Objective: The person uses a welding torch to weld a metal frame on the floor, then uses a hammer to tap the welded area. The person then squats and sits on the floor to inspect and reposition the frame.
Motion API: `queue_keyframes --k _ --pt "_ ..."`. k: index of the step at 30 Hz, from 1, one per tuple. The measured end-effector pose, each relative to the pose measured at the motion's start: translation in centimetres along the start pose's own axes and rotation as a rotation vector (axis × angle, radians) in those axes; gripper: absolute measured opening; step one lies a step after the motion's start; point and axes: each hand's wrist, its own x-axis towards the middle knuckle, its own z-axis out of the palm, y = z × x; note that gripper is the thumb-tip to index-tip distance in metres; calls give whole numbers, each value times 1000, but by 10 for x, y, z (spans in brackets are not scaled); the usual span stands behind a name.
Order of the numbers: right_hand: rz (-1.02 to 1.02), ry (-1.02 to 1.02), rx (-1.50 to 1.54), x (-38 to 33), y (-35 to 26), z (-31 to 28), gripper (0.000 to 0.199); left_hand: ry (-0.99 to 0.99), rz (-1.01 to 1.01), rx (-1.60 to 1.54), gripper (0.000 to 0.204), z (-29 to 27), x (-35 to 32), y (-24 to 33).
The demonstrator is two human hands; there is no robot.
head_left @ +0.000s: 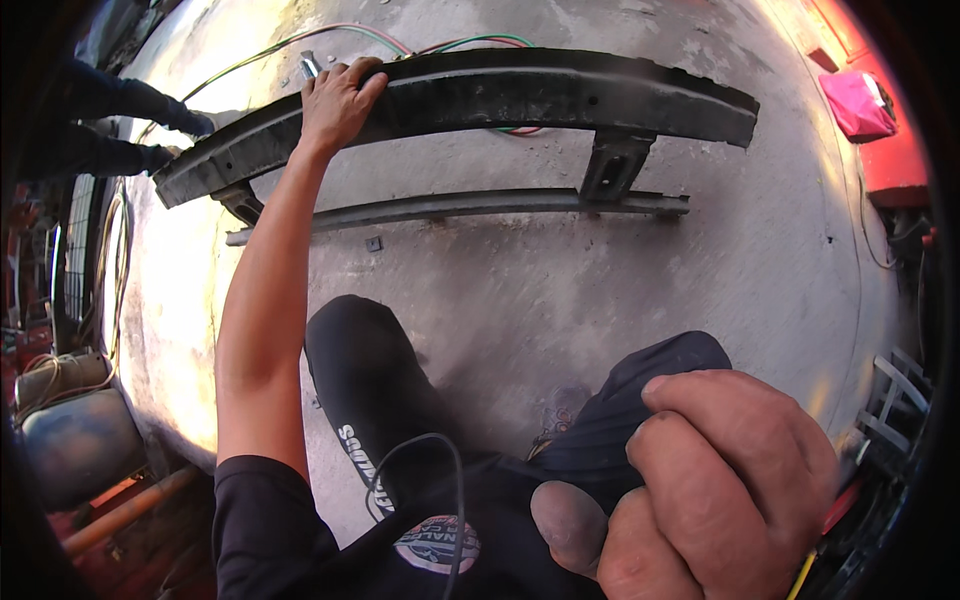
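Note:
A long black metal beam [480,95], shaped like a vehicle's bumper bar, lies across the concrete ahead of me. Short brackets [614,165] join it to a thinner lower bar [450,206]. My left hand [338,103] grips the beam's upper edge left of its middle, fingers bent over the far side. Close to the camera, at the lower right, my right hand [720,480] is raised with its fingers curled in. Nothing shows between its fingers, though its palm is hidden. A shiny metal piece [309,65] is partly visible beyond my left hand.
Red and green hoses [350,27] run behind the beam. Another person's legs [130,110] stand at its left end. A tank [85,440] and coiled hose [118,270] sit at left. A pink bag [858,104] rests on something red at right. A small square piece [374,244] lies on the floor.

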Motion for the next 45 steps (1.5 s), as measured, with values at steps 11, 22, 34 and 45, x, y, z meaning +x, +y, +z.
queue_keyframes --k 11,22,34,45 --pt "-13 -438 -118 60 -32 17 25 122 7 7 46 13 9 4" --pt "603 -1117 60 -115 68 246 53 140 45 -35 83 -9 -10 23" --pt "732 -1299 57 -122 116 395 53 74 14 -122 83 -45 -76 28" --pt "488 -752 -169 -190 97 400 40 162 61 -33 75 -42 -183 57"
